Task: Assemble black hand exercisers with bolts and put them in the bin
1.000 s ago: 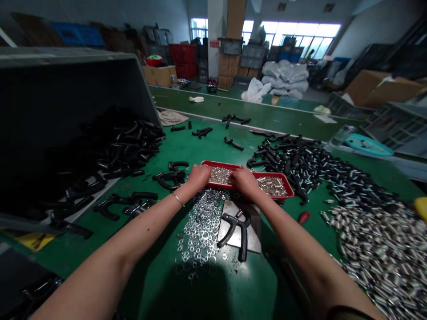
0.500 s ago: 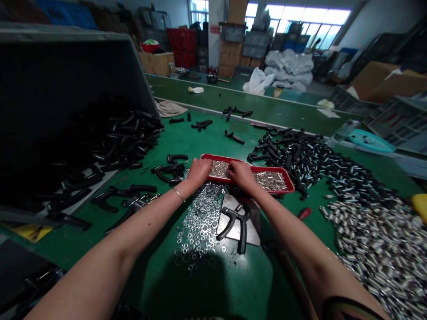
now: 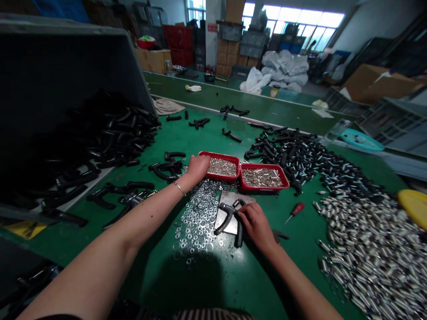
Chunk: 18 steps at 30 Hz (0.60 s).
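My left hand (image 3: 199, 167), a metal bangle at its wrist, has its fingers curled over the left end of a red tray (image 3: 223, 178) of tiny metal parts. Its fingertips are hidden, along with anything in them. My right hand (image 3: 257, 224) is closed in a pinch at the upper joint of a black hand grip (image 3: 228, 215) with two curved handles. Whatever small thing the pinch holds cannot be made out. Under the hand grip lies a flat metal plate (image 3: 221, 223). Many washers (image 3: 199, 218) are spread left of it.
A second red tray (image 3: 263, 188) holds small metal pins. Rightward are a red screwdriver (image 3: 295, 212), heaped metal cylinders (image 3: 370, 253) and black parts with metal shafts (image 3: 308, 155). A grey crate (image 3: 142, 75) full of black handles (image 3: 116, 133) stands at left.
My right hand has come out of the red tray, back toward me, to the hand grip's joint. My left hand stays at the tray. The view has shifted slightly.
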Tool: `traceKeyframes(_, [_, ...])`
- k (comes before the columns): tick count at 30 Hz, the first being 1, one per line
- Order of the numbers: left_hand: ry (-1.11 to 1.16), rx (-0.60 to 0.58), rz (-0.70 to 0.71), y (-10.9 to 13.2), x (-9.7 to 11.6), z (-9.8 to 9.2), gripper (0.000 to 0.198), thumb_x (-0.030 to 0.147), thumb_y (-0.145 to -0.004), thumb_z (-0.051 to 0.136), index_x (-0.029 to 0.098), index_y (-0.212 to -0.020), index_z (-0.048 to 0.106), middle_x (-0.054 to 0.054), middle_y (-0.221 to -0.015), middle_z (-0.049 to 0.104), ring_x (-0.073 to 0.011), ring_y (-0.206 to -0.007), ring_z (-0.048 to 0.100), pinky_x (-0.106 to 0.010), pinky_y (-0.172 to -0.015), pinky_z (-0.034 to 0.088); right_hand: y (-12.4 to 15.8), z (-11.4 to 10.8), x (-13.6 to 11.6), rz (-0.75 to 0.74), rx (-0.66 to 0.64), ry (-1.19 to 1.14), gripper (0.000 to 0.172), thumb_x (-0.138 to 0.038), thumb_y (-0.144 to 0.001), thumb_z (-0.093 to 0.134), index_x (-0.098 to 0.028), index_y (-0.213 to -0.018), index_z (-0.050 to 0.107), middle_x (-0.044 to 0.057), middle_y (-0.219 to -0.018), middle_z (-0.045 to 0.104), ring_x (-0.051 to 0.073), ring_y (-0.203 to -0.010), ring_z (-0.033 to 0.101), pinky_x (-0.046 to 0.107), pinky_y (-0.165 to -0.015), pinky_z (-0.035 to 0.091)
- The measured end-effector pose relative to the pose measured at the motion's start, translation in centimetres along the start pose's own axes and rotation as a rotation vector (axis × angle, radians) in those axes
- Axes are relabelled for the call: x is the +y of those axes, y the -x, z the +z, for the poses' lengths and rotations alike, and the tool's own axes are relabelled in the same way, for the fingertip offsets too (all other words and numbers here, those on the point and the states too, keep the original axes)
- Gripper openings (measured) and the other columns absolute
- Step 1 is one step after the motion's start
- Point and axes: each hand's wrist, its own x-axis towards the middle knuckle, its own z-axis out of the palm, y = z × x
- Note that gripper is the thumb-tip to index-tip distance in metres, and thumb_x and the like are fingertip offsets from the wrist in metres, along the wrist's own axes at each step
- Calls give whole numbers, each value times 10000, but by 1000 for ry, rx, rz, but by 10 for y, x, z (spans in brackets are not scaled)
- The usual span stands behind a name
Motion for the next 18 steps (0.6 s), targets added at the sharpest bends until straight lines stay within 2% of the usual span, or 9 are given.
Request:
traceKeyframes(4, [59,88,-13,16,0,-6,206,209,-963,445,131,-1036,621,-139,-1104,670,-258,-1050,603,-372,-908,407,-3,7,-2,-35,3,98,170,-251,-992,446,-211,-945,604,95,-941,604,246,-933,551,386,-825,486])
traceKeyframes(7, [254,144,127,47,14,-6,178,244,-979,455,161,-988,612,-83,-1050,670,-208,-1023,585,-325,-897,412,-2,9,0,-48,-3,173,185,-240,-995,437,-202,-936,608,96,-924,599,238,-902,549,367,-798,490])
traceKeyframes(10, [420,48,348,88,40,1,184,293,-978,488,182,-933,627,-42,-946,671,-198,-935,577,-337,-866,407,0,11,1,-65,-22,257,193,-229,-994,433,-204,-944,618,98,-940,608,238,-907,547,357,-792,491])
traceKeyframes(13, [412,-7,462,117,62,11,179,297,-967,514,180,-921,641,-49,-928,662,-212,-937,556,-365,-877,383,-1,10,0,-72,-94,327,211,-205,-987,422,-219,-950,629,93,-961,617,237,-911,553,337,-764,499])
traceKeyframes(15, [367,-10,509,125,70,16,178,289,-966,516,178,-915,646,-61,-948,659,-223,-960,547,-379,-885,365,-2,7,-1,-71,-140,309,232,-198,-986,410,-230,-964,639,88,-974,620,232,-915,565,331,-767,510])
traceKeyframes(18, [295,-12,546,125,74,20,202,294,-975,499,174,-909,647,-66,-952,658,-229,-956,545,-387,-867,351,1,-2,0,-41,-159,123,234,-226,-991,417,-223,-1062,640,93,-1051,625,224,-986,594,352,-866,522])
